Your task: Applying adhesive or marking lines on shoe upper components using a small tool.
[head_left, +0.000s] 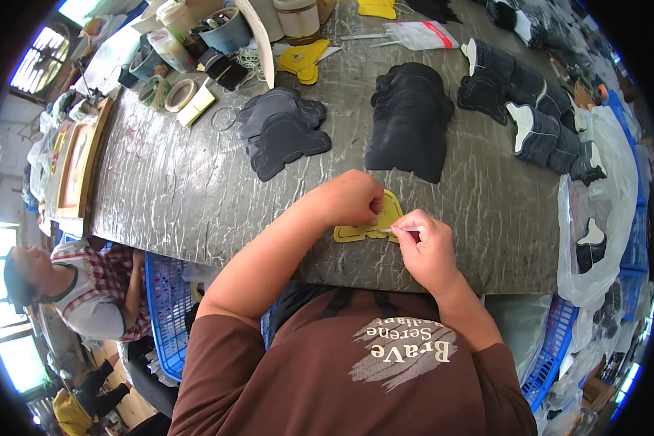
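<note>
A yellow template [391,208] with a curved outline and slots along its edge lies flat on the table in front of me. My left hand [356,200] is curled with its fingertips pressed down on the template's upper left part. In my right hand [426,243] a slim whitish marking pen [412,229] is pinched, its tip at the template's lower edge. What lies under the template is hidden. Just beyond my hands stand a long fanned stack of black cut pieces [410,120] and a smaller group of black cut pieces [287,145] with pale outlines.
Other yellow templates [303,61] lie farther back, near tape rolls [180,95] and tool pots [225,33]. Bundled black pieces with white parts [541,131] sit at right beside a clear plastic bag [596,240]. Blue baskets [166,312] flank me; a co-worker [87,283] is at left.
</note>
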Tool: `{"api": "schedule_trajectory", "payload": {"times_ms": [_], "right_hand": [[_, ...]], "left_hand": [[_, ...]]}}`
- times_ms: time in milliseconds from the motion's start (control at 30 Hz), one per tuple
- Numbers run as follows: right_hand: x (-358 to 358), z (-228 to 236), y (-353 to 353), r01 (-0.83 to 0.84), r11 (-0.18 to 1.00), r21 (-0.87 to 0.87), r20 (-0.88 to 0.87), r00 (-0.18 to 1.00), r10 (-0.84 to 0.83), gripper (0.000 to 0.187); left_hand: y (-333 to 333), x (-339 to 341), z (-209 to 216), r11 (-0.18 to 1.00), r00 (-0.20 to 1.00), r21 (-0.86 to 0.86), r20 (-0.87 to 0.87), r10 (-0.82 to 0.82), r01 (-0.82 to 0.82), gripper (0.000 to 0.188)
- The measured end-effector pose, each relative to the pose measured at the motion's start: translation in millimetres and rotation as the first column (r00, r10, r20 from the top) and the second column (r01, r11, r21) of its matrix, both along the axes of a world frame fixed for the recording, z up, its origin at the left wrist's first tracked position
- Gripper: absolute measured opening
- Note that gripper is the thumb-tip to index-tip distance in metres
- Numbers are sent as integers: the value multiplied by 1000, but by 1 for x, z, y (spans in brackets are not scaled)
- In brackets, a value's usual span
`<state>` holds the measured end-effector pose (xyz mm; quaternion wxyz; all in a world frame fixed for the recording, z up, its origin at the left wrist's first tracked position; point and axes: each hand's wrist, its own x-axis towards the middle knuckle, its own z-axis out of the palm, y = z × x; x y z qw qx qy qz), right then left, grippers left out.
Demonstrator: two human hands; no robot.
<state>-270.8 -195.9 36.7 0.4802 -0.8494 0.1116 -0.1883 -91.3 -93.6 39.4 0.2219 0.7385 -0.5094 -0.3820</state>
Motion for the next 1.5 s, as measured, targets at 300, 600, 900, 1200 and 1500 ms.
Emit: {"api": "schedule_trajectory", "payload": {"times_ms": [300, 600, 900, 1200, 1500], "right_hand": [[-1, -2, -1, -25, 993, -115, 51, 998, 31, 13], [-21, 0, -7, 66, 997, -45, 37, 997, -64, 11], [-34, 6, -19, 107, 993, -59, 46, 993, -104, 9], [18, -7, -53, 190, 858, -476, -89, 961, -262, 20], [25, -22, -64, 223, 870, -440, -219, 913, -345, 37]], "left_hand": [[1, -1, 0, 1000, 1000, 20, 2, 8, -8, 19], [1, -2, 5, 998, 1000, 52, 10, 18, -18, 19], [-1, -6, 5, 997, 997, 60, 65, 38, -42, 31], [10, -15, 10, 979, 916, -117, 348, 200, -170, 48], [81, 103, 10, 655, 709, -346, -41, 704, -671, 25]]}}
